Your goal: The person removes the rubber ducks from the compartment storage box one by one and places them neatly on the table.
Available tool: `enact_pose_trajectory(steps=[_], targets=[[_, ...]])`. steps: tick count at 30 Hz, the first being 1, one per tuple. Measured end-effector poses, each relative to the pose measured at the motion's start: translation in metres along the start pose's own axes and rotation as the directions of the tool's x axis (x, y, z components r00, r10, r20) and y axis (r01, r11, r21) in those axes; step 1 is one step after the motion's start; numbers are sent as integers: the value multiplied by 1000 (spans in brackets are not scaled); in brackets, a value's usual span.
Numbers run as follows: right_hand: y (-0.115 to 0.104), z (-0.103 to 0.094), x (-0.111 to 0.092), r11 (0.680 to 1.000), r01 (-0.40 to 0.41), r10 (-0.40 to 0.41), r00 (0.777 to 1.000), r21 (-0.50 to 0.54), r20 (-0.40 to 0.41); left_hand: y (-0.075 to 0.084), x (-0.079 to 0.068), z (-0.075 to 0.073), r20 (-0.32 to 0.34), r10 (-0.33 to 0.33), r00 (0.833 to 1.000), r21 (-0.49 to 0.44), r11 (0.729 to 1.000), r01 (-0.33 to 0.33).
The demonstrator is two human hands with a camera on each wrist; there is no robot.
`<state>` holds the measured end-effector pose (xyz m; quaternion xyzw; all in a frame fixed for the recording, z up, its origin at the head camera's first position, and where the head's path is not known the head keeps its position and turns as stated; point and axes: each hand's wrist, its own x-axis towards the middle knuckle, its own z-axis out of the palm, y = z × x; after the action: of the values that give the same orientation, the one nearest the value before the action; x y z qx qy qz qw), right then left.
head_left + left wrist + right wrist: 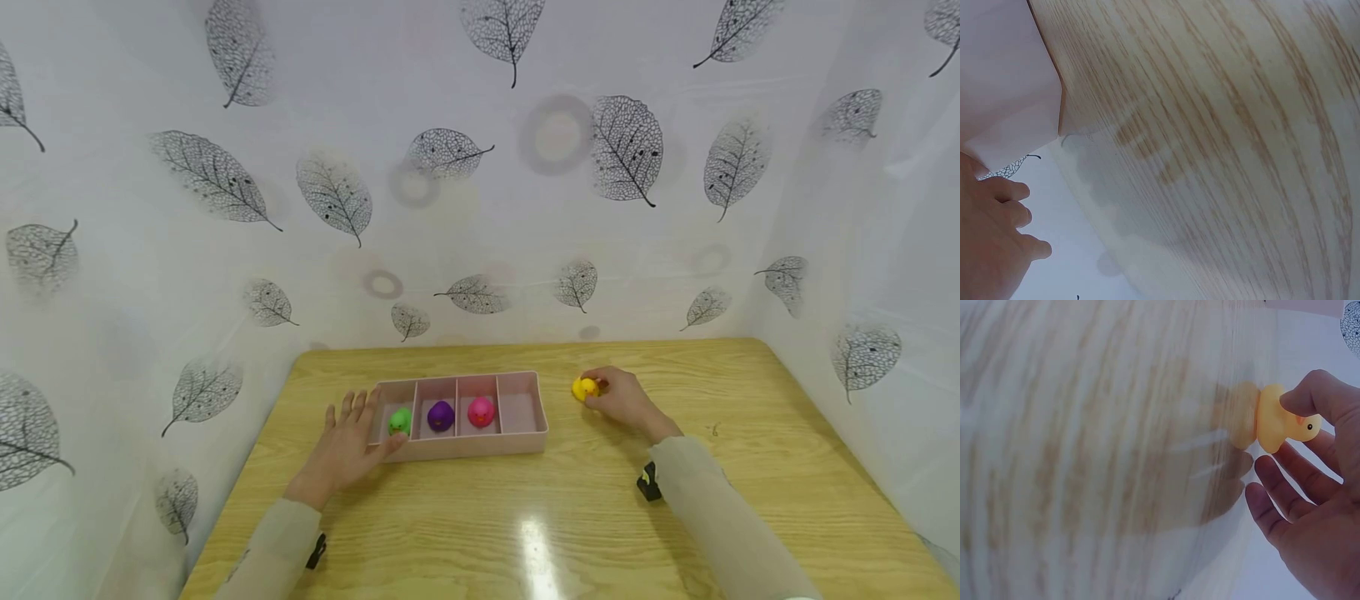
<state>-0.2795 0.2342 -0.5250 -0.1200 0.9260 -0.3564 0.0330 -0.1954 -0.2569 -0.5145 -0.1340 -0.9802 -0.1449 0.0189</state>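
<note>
A pink box (470, 447) with a row of compartments stands on the table. From left to right it holds a green rubber duck (400, 421), a purple rubber duck (441, 416) and a pink rubber duck (482, 411); the rightmost compartment is bare. My left hand (347, 447) rests on the box's left end, fingers spread, thumb along the front rim. Right of the box, my right hand (624, 402) pinches a yellow rubber duck (1272, 419) between thumb and fingers. The duck is upright, its base at or very near the tabletop.
The wood-grained table (450, 533) is glossy and mirrors the hand and duck in the right wrist view. White sheeting (480, 208) with a leaf print closes off the back and both sides. Small dark devices show at both wrists.
</note>
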Motion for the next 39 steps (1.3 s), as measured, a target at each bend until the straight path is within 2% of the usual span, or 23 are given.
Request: enact_pose_trajectory(steps=[23, 33, 39], targets=[[-3, -4, 1, 1000, 7, -7, 1000, -11, 8, 1, 1, -2, -11, 8, 1000, -1, 1000, -8], [-18, -9, 0, 996, 73, -74, 997, -48, -20, -1, 1, 0, -14, 8, 1000, 5, 1000, -8], [-37, -11, 2, 983, 161, -165, 985, -92, -40, -3, 1, 2, -13, 7, 1000, 3, 1000, -6]])
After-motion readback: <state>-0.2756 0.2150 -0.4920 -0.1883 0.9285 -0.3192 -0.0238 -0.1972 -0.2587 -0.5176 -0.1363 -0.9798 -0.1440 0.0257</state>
